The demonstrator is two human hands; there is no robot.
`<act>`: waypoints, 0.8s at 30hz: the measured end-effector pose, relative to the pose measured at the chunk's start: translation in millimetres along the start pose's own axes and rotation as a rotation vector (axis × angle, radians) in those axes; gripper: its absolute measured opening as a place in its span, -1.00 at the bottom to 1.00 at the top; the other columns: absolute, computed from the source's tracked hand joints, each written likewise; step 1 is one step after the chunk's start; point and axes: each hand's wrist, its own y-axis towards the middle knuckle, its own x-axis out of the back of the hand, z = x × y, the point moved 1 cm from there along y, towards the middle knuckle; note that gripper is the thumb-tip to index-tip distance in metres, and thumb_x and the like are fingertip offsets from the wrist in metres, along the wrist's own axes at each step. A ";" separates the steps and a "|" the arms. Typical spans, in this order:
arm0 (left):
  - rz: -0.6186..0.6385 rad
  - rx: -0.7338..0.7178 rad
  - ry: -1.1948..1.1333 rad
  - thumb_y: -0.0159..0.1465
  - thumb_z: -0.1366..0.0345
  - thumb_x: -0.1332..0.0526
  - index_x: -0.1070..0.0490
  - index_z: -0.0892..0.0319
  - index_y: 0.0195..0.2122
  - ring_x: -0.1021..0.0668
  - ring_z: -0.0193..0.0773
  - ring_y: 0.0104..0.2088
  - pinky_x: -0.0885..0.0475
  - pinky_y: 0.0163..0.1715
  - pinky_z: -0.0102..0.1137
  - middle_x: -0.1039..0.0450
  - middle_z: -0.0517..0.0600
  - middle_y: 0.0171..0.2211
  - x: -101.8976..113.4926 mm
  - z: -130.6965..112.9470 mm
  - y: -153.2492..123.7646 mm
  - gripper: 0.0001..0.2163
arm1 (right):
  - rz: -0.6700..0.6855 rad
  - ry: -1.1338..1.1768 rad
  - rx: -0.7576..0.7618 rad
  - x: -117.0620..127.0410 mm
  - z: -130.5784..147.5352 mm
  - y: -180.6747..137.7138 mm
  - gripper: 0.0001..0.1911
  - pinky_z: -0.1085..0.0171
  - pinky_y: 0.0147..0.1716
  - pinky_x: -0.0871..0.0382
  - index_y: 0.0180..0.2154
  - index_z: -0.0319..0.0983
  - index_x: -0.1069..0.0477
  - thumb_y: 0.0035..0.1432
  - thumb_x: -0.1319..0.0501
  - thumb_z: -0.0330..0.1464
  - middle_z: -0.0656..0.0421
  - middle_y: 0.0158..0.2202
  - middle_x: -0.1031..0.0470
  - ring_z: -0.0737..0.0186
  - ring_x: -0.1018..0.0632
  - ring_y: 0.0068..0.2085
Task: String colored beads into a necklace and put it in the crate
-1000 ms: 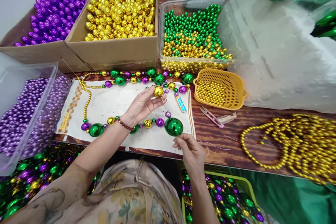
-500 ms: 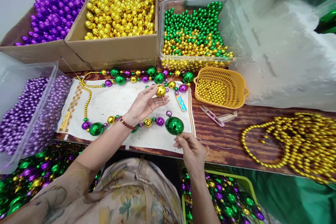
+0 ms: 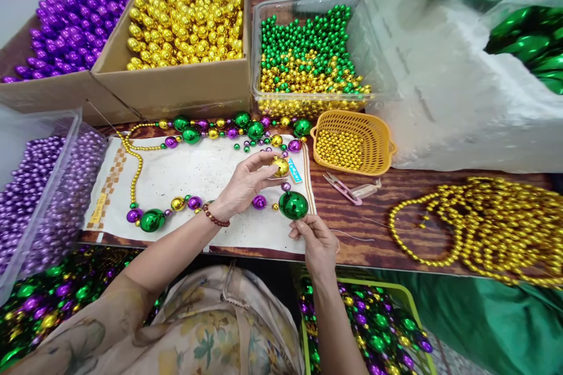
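yellow basket (image 3: 387, 146), pink snips (image 3: 341, 187), cardboard boxes (image 3: 176, 88)

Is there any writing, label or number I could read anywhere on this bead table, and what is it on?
Nothing here can be read.
Blue tag on the white cloth, beside the gold bead in the left hand: it bears marks, too small and blurred to read.
Yellow tag at the cloth's left edge: too blurred to read.
Cardboard boxes, clear tubs and yellow basket: no writing shows.

Bead-stringing workshop, cardboard boxes (image 3: 171, 88) of beads, wooden worktable (image 3: 378, 228)
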 end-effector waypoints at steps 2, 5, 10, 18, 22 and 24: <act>0.013 0.000 0.021 0.16 0.29 -0.41 -0.54 0.15 -0.13 -0.64 -0.23 -0.24 -0.54 -0.10 -0.21 -0.56 0.03 -0.16 -0.3 4.6 0.4 -0.75 | 0.000 0.012 -0.004 0.6 -1.9 0.1 -0.79 0.33 -0.48 -0.34 -0.44 -0.24 -0.49 0.13 -0.33 -0.23 0.21 -0.57 -0.50 0.30 -0.48 -0.53; 0.018 -0.034 0.097 0.15 0.27 -0.43 -0.54 0.14 -0.11 -0.62 -0.27 -0.24 -0.53 -0.11 -0.27 -0.55 0.01 -0.16 -0.1 9.5 1.2 -0.72 | -0.012 0.049 -0.029 0.6 -4.1 2.3 -0.77 0.34 -0.50 -0.35 -0.43 -0.24 -0.49 0.10 -0.34 -0.20 0.21 -0.58 -0.51 0.30 -0.49 -0.55; 0.018 -0.055 0.269 0.24 0.18 -0.35 -0.55 0.14 -0.12 -0.60 -0.27 -0.17 -0.51 -0.09 -0.29 -0.57 0.03 -0.14 1.7 9.8 9.0 -0.77 | -0.053 0.073 -0.072 5.6 -4.6 9.1 -0.75 0.38 -0.58 -0.31 -0.46 -0.24 -0.48 0.02 -0.38 -0.19 0.18 -0.54 -0.54 0.35 -0.48 -0.58; -0.015 -0.312 0.475 0.20 0.27 -0.34 -0.52 0.19 -0.39 -0.52 -0.39 -0.37 -0.46 -0.30 -0.42 -0.52 -0.05 -0.39 1.5 4.1 29.3 -0.89 | -0.004 -0.042 -0.094 10.9 -0.8 15.5 -0.70 0.36 -0.63 -0.37 -0.36 -0.24 -0.52 0.01 -0.37 -0.14 0.12 -0.45 -0.60 0.26 -0.55 -0.55; -0.055 -0.440 0.561 0.25 0.29 -0.29 -0.50 0.18 -0.37 -0.56 -0.37 -0.33 -0.49 -0.28 -0.42 -0.55 -0.04 -0.39 -4.2 -6.5 27.2 -0.91 | -0.007 -0.257 -0.050 22.3 4.6 15.8 -0.65 0.32 -0.61 -0.42 -0.23 -0.26 -0.56 0.11 -0.29 -0.12 0.16 -0.53 -0.56 0.25 -0.53 -0.58; -0.084 -0.491 0.572 0.28 0.28 -0.27 -0.49 0.17 -0.35 -0.57 -0.36 -0.34 -0.50 -0.35 -0.44 -0.54 -0.04 -0.40 -7.2 -13.5 23.2 -0.90 | -0.032 -0.352 0.023 26.2 14.0 16.1 -0.68 0.32 -0.59 -0.42 -0.23 -0.25 -0.56 0.16 -0.26 -0.13 0.14 -0.48 -0.57 0.24 -0.56 -0.54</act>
